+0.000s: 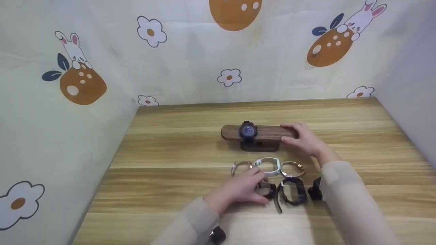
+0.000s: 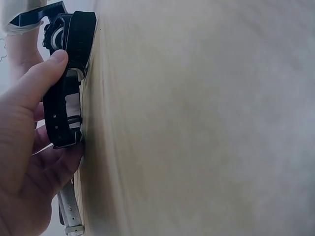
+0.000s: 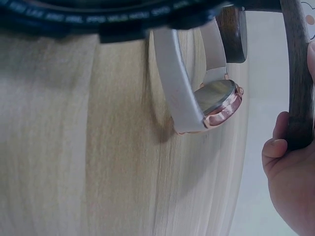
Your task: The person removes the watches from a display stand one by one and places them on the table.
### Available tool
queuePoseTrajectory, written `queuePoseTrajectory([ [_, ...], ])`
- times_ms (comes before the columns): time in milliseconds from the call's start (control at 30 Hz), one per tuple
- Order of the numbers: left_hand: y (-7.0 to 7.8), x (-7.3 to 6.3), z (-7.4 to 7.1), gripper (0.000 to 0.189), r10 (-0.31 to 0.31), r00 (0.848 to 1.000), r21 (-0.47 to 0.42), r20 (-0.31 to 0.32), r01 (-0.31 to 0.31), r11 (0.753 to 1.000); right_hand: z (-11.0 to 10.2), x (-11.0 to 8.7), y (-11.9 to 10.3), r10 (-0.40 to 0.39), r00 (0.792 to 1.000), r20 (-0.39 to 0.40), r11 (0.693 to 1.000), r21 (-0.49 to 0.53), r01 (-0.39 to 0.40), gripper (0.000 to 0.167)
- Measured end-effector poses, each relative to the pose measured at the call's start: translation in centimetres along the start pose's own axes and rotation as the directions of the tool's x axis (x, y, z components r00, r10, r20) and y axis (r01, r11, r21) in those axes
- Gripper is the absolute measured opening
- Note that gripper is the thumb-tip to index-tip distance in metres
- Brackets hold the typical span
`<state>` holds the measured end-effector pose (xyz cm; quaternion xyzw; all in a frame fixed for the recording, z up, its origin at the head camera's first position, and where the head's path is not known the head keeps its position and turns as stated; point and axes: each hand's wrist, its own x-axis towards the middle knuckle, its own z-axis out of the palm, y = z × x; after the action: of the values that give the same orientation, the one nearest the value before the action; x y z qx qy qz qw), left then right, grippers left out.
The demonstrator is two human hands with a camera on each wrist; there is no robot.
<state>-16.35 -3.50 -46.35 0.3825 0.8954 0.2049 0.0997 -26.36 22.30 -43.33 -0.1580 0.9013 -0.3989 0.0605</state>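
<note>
My left hand (image 1: 243, 186) holds a black-strapped watch (image 1: 271, 191) low over the table; in the left wrist view the thumb lies along the strap (image 2: 56, 115) and the fingers curl behind it. At the back, a dark wooden watch stand (image 1: 269, 132) carries a black round-faced watch (image 1: 248, 131) toward its left end. My right hand (image 1: 304, 141) grips the stand's right end, thumb in front and fingers behind. Another black watch (image 1: 299, 192) stands on its side just right of the left hand.
Between the hands and stand lie a light-strapped watch (image 1: 234, 168), a pale-green-strapped watch (image 1: 277, 166) and a rose-gold watch (image 1: 299, 166) with a pale strap. Black wrist devices (image 1: 316, 190) sit at both sleeves. Printed cloth walls (image 1: 190, 68) bound the wooden table (image 1: 163, 143).
</note>
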Motion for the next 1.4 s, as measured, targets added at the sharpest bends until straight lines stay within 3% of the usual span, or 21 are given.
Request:
queuePoseTrajectory([
  [333, 0.3, 0.1, 0.4, 0.071, 0.005, 1.0, 0.038, -0.011, -0.004, 0.999, -0.2, -0.1, -0.1, 0.003, 1.0, -0.002, 1.0, -0.011, -0.003, 0.062],
  [467, 0.4, 0.2, 0.8, 0.071, -0.005, 0.999, 0.042, -0.045, 0.007, 0.999, -0.2, -0.2, -0.2, 0.003, 1.0, -0.004, 1.0, -0.007, -0.003, 0.061],
  [633, 0.4, 0.2, 1.1, 0.073, -0.046, 0.996, 0.017, -0.08, 0.047, 0.999, -0.2, -0.2, -0.3, 0.0, 1.0, 0.001, 1.0, -0.016, 0.0, 0.061],
  [1100, 0.6, -0.3, 0.5, 0.079, -0.094, 0.994, -0.035, -0.05, 0.092, 0.995, 0.1, -0.1, 0.0, -0.015, 1.0, -0.005, 1.0, -0.008, 0.015, 0.061],
  [1400, 0.5, -0.5, 0.3, 0.078, -0.123, 0.989, -0.09, -0.077, 0.116, 0.989, 0.0, -0.2, -0.2, -0.001, 1.0, 0.001, 1.0, -0.008, 0.001, 0.06],
])
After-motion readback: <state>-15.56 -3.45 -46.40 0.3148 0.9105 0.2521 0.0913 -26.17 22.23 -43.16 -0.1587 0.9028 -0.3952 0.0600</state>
